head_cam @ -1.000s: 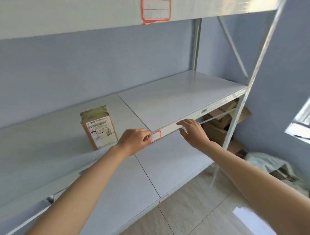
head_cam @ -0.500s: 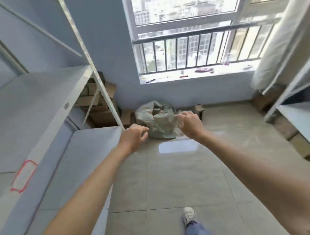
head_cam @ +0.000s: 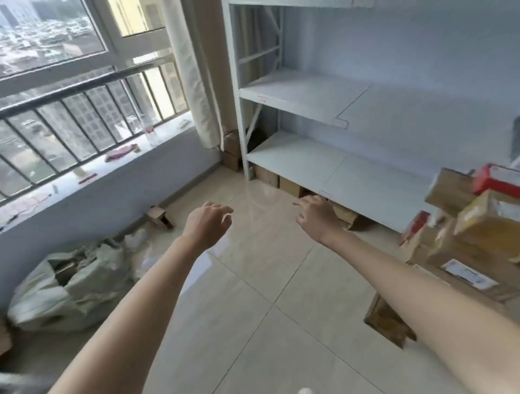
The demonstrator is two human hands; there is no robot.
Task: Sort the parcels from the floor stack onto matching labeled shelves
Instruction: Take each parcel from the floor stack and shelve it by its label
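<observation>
Parcels (head_cam: 467, 225) sit in a messy pile on the floor (head_cam: 253, 295) at the right, just beside the white shelves (head_cam: 323, 163) by the wall. Both arms reach out over the bare tiles, well apart from the pile. The left hand (head_cam: 206, 223) and the right hand (head_cam: 316, 216) have loose, half-curled fingers and hold nothing.

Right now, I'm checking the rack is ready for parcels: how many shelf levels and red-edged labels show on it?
Shelf levels: 3, top, middle, lower.
Red-edged labels: 3, two on the middle edge, one on the lower; the top edge is cropped.
Total: 6.
</observation>
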